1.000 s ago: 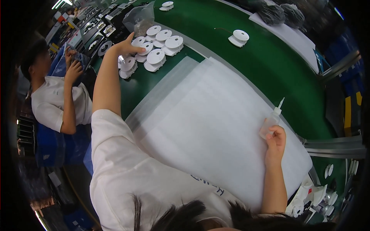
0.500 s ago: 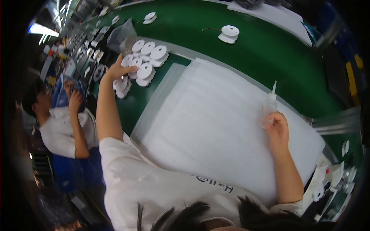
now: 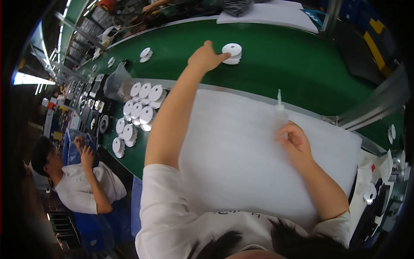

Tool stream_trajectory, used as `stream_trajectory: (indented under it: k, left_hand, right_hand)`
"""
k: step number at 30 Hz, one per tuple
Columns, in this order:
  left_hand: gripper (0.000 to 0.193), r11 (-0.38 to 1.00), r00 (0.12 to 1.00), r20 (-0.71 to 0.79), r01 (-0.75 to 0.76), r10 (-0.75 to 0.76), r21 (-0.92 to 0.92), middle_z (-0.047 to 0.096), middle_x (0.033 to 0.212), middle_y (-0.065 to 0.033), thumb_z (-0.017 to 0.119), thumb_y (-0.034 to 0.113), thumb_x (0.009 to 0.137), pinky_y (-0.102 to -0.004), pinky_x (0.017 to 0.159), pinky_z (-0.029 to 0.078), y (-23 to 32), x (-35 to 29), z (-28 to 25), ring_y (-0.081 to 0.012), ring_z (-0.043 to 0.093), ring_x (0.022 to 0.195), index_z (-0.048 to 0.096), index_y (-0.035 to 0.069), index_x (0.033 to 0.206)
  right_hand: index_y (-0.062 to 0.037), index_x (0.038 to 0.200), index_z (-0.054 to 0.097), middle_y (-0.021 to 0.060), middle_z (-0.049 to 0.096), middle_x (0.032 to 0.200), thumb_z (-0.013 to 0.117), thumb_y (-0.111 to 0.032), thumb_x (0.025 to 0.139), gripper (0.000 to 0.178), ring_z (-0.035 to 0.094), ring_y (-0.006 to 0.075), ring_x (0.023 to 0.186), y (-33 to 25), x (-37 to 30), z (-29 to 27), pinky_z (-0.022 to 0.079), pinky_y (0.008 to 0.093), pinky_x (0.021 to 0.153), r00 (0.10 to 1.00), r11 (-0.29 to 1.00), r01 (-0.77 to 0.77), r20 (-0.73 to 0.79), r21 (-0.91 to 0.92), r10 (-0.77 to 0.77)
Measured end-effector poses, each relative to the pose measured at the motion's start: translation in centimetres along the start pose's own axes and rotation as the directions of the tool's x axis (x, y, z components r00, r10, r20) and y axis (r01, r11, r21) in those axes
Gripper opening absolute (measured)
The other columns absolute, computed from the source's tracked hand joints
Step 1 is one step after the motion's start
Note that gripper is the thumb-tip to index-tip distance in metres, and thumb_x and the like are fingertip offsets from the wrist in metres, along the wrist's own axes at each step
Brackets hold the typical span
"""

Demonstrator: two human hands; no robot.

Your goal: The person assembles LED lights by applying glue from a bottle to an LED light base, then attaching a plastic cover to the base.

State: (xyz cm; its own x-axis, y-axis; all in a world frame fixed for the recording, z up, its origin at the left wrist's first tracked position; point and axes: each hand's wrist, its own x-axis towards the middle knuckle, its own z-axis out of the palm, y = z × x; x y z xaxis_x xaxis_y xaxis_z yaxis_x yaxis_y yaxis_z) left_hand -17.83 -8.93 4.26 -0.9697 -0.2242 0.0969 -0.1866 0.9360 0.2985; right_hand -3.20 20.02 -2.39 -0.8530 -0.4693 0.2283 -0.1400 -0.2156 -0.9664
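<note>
My left hand is stretched out over the green surface, fingers apart. Its thumb tip reaches the left edge of a white round two-disc part, which rests there; whether it touches is hard to tell. In my right hand is a translucent squeeze bottle with a thin pointed nozzle, held upright above the white padded sheet. My fingers wrap its lower part, and its outline is faint against the sheet. Several similar white round parts stand in a cluster left of the sheet.
Beyond the sheet runs the green belt, with another white part farther left. A clear plastic bag lies behind the cluster. A metal post rises at right. A co-worker sits at left.
My left hand has left the cluster and moved right and away to the single white part on the belt. The squeeze bottle stays in my right hand. The view has shifted.
</note>
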Motion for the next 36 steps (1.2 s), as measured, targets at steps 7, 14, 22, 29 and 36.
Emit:
stream_trajectory:
  k: [7,14,22,29,36]
  left_hand:
    - [0.066,0.93,0.92,0.247,0.232,-0.305,0.284,0.06,0.099,-0.0052,0.048,0.068,0.065,-0.032,0.072,0.04,8.3,3.8,1.1,-0.0198,0.057,0.091,0.06,0.014,0.1]
    - [0.054,0.946,0.967,0.11,0.194,-0.229,0.258,0.06,0.095,-0.0022,0.051,0.058,0.065,-0.031,0.074,0.038,7.8,3.8,3.0,-0.0198,0.057,0.084,0.062,0.016,0.098]
    - [0.068,0.15,0.989,-0.148,-0.144,-0.017,-0.978,0.052,0.104,-0.0121,0.071,0.014,0.063,-0.031,0.071,0.043,6.9,-10.6,-0.6,-0.0178,0.052,0.093,0.035,-0.002,0.118]
    - [0.058,0.496,0.557,-0.772,-0.786,0.306,-0.37,0.048,0.114,-0.0135,0.071,0.01,0.059,-0.0316,0.073,0.037,4.0,-17.6,3.9,-0.0235,0.047,0.098,0.042,0.009,0.11]
    - [0.04,0.446,0.207,-0.762,-0.887,0.614,0.118,0.055,0.103,-0.0102,0.066,0.013,0.062,-0.0324,0.075,0.033,3.5,-17.7,4.2,-0.0223,0.051,0.083,0.049,0.02,0.097]
  right_hand:
    - [-0.0064,0.092,0.053,0.0018,0.048,0.087,0.053,-0.001,0.074,0.018,0.041,0.0103,0.078,-0.3,0.6,0.0,0.03,0.0224,0.064,0.999,0.998,0.037,-0.021,-0.052,-0.038]
    - [-0.0073,0.111,0.04,0.0062,0.045,0.103,0.059,0.001,0.07,0.045,0.046,0.0159,0.094,-1.2,0.7,1.0,0.037,0.0266,0.078,0.894,0.925,0.374,-0.24,-0.07,-0.379]
    - [-0.006,0.117,0.034,0.0073,0.042,0.106,0.07,-0.004,0.064,0.064,0.048,0.0161,0.091,-1.6,-1.0,-0.4,0.041,0.0282,0.076,0.848,0.834,0.404,-0.189,-0.375,-0.496]
    - [-0.004,0.103,0.048,0.0049,0.049,0.09,0.073,-0.009,0.064,0.047,0.051,0.0147,0.073,-4.9,0.5,-0.7,0.043,0.0251,0.064,0.626,0.42,0.5,-0.019,-0.758,-0.78]
    - [-0.0098,0.103,0.049,0.007,0.053,0.082,0.077,-0.017,0.058,0.053,0.052,0.0198,0.066,-7.8,-0.5,-0.9,0.043,0.0272,0.059,0.749,0.476,0.514,0.104,-0.714,-0.654]
